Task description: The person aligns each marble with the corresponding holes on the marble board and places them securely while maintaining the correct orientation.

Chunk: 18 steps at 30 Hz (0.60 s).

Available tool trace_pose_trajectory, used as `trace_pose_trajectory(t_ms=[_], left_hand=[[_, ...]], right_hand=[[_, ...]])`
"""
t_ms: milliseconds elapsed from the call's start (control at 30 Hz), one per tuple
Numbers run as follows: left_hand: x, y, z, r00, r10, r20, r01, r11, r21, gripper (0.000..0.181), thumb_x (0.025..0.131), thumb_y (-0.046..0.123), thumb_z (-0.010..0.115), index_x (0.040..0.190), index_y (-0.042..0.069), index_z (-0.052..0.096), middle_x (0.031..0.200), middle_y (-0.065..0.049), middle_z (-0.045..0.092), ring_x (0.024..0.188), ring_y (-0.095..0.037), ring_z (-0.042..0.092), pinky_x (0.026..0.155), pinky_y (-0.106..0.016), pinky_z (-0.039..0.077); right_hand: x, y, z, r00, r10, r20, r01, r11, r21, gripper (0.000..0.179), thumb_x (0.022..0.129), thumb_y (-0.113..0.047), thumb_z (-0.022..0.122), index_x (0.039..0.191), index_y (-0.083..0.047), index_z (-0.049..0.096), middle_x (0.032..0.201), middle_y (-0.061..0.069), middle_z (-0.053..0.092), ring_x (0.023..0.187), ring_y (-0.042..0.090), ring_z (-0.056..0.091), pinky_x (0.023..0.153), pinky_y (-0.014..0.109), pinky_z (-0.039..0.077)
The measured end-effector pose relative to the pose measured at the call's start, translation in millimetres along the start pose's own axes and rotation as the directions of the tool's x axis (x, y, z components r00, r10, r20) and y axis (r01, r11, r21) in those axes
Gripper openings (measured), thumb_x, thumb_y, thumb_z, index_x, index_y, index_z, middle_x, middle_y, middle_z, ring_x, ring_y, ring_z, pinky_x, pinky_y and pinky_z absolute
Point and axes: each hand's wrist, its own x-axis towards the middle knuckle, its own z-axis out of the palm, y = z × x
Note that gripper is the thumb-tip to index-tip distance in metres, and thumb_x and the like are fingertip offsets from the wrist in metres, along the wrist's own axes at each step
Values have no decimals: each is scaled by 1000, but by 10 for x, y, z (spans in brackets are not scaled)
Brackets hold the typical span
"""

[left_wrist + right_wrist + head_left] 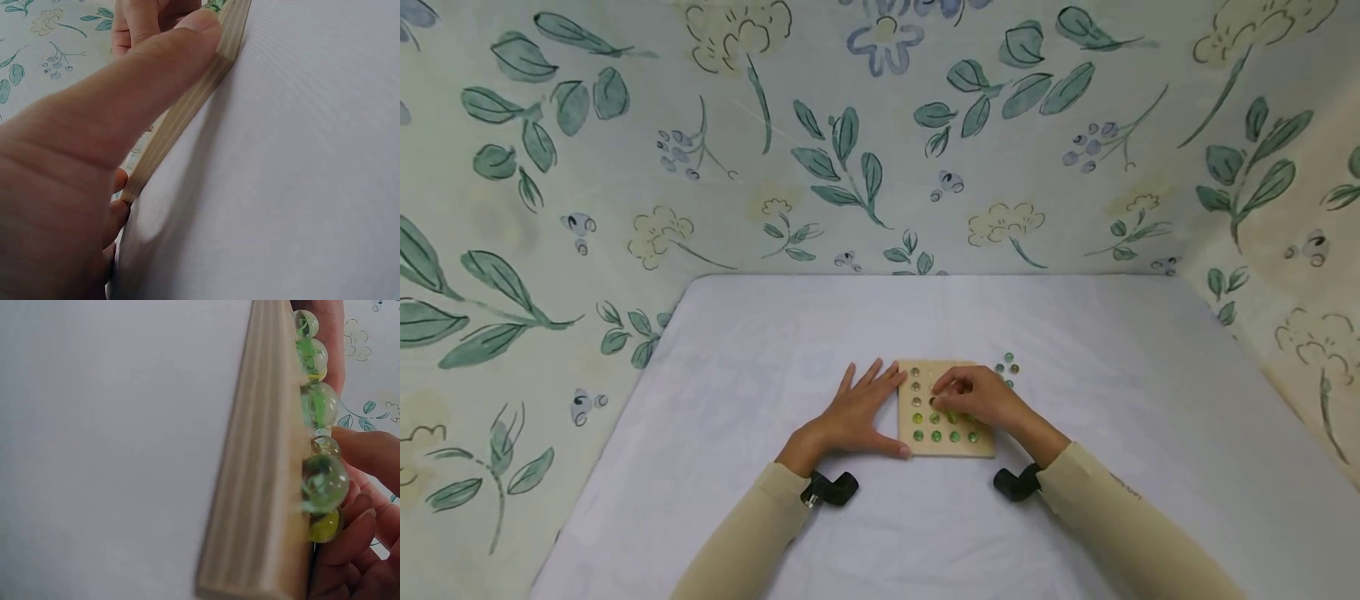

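Note:
A square light-wood board (940, 450) lies flat, with rows of glass marbles seated in it. Green marbles (954, 436) fill the near row, yellowish ones (918, 418) the row behind, and clear ones (915, 387) run up the left column. My left hand (853, 412) is spread along the board's left side, its fingertips and thumb touching the edge. Over the middle of the board, my right hand (988, 398) pinches a dark-looking marble (933, 402) at the second column, between thumb and fingers. That hand hides the board's right part.
Several loose marbles (1009, 357) lie on the white cloth just beyond the board's right edge, partly behind my right hand. The white-covered table (760, 333) meets a floral-patterned backdrop (850, 208) at its far edge.

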Motion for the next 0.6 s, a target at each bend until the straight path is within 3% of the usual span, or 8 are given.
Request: trace_pose_trajectory(t_ms=[600], left_hand=[[4, 4, 18, 1000, -11, -2, 11, 1000, 2, 118, 66, 82, 62, 156, 24, 14, 162, 6, 7, 148, -18, -6, 115, -51, -12]], right_hand=[[21, 42, -83, 999, 15, 45, -17, 999, 44, 16, 85, -22, 74, 100, -16, 73, 80, 4, 61, 70, 20, 53, 58, 29, 44]])
